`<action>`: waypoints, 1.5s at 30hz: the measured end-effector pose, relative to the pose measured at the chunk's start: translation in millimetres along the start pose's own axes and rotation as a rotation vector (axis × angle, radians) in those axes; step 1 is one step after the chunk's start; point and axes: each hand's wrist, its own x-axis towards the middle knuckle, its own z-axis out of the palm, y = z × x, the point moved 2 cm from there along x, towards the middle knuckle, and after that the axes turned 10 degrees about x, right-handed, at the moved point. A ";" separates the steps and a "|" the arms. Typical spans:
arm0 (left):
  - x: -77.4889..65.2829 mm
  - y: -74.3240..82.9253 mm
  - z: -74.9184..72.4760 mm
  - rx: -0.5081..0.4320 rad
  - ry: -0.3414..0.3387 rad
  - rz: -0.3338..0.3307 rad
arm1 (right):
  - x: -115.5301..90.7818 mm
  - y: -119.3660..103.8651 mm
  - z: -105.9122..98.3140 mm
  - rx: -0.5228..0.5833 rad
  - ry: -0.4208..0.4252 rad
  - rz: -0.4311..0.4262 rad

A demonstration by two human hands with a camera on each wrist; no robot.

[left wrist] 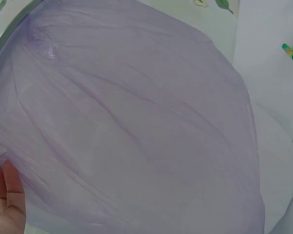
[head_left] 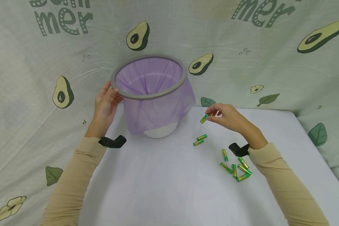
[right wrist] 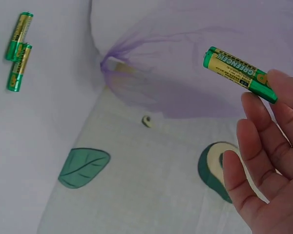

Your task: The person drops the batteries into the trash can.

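Observation:
A white bin (head_left: pixel 161 131) with a grey rim (head_left: pixel 147 96) stands at the back of the table, lined with a thin purple bag (head_left: pixel 158 113) folded over its outside. My left hand (head_left: pixel 105 102) holds the rim at its left side, thumb in front. In the left wrist view, fingers (left wrist: pixel 13 187) show against the bag. To the right of the bin, my right hand (head_left: pixel 226 116) pinches a green and gold battery (right wrist: pixel 240 73) by one end, above the table. Two more batteries (head_left: pixel 198 142) lie side by side below that hand.
Several more green and gold batteries (head_left: pixel 226 167) lie loosely grouped on the white table (head_left: pixel 164 182), near the right forearm. A cloth (head_left: pixel 271 69) printed with avocados and leaves hangs behind the table, close to the bin. Both wrists carry black camera mounts (head_left: pixel 113 142).

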 end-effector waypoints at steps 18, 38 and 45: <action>0.3 4.3 1.5 0.029 0.005 -0.035 | 27.8 -60.0 -17.8 0.016 0.075 -0.168; 0.0 8.4 0.4 0.125 0.045 -0.095 | 72.2 -102.6 -11.0 0.102 0.167 -0.220; -2.1 14.5 3.0 0.165 0.056 -0.118 | 82.7 -114.6 -8.2 0.109 0.158 -0.212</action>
